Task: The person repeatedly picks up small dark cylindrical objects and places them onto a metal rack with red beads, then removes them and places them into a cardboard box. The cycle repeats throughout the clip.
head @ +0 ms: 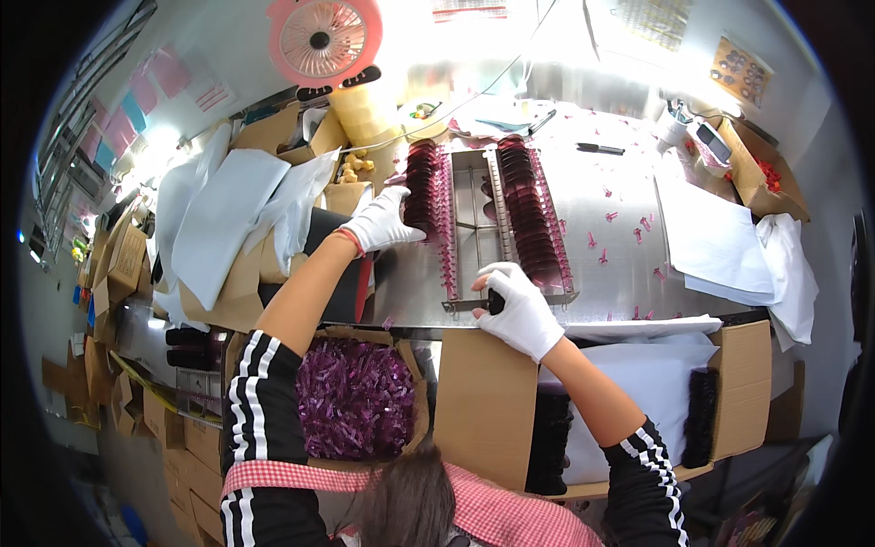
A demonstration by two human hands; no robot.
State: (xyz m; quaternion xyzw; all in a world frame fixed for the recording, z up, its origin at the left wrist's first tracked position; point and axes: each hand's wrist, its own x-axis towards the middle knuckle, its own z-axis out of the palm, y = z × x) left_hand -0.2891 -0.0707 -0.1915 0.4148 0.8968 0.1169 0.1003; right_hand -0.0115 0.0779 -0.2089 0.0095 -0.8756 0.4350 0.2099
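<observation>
A metal rack [472, 229] lies lengthwise before me on a steel worktop. Along its left side runs a row of dark, rounded lens-like pieces [422, 184]; a second dark row [530, 212] runs along the right. Pink clear plastic strips [448, 225] line the rack's rails. My left hand [383, 220], in a white glove, rests against the left row with thumb and fingers apart. Near the rack's front end, my right hand [519, 311] pinches a small dark lens-like piece [495, 301] between bare thumb and fingertips; its glove leaves those tips uncovered.
Loose pink plastic parts [610, 217] are scattered right of the rack. Below the worktop edge are a box of purple clear parts [355, 400] and an open carton [485, 403]. White sheets [718, 239] lie right, foam sheets [225, 219] left. A pink fan [320, 41] stands behind.
</observation>
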